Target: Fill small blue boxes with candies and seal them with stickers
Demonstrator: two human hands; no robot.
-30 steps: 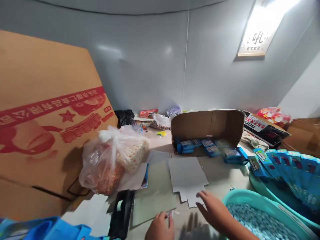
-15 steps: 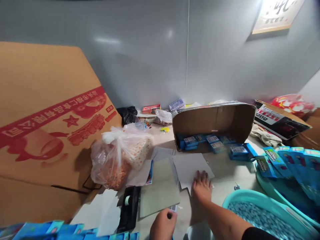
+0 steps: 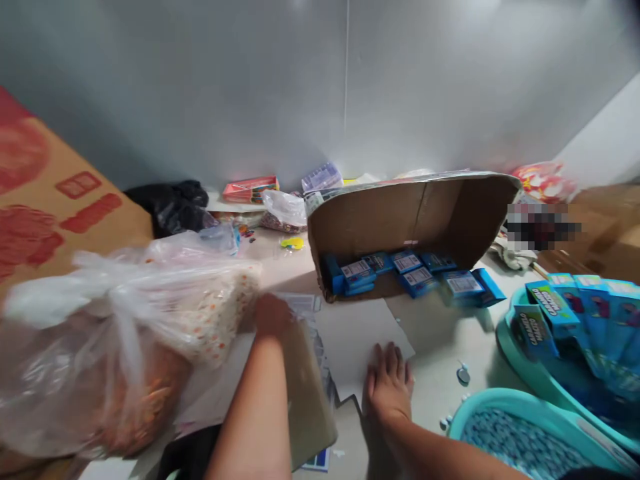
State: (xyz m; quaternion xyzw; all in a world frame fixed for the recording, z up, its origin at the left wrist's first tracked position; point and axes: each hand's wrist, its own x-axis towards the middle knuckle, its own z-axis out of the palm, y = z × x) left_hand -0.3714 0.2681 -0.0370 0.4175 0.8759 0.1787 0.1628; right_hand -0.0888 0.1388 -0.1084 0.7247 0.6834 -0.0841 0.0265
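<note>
My right hand [image 3: 388,385] lies flat, fingers spread, on a white flat-folded card sheet [image 3: 350,337] on the table. My left hand [image 3: 273,313] reaches forward to the clear plastic bag [image 3: 125,333] of snacks and touches its right side; its fingers are curled and mostly hidden, so what they hold is unclear. A grey card sheet [image 3: 307,393] lies under my left forearm. Behind stands an open cardboard box [image 3: 400,220] on its side with several small blue packs [image 3: 415,273] spilling out.
A teal basin [image 3: 505,410] of small blue pieces sits at the lower right, another teal basin [image 3: 510,353] holds upright blue packs [image 3: 575,313]. A big printed carton [image 3: 55,213] fills the left. Black bag [image 3: 173,203], red box [image 3: 250,189] and small bags line the grey wall.
The view has swung left and closer. My left hand has moved forward from the table's near edge to the plastic bag. My right hand stays flat on the white sheet.
</note>
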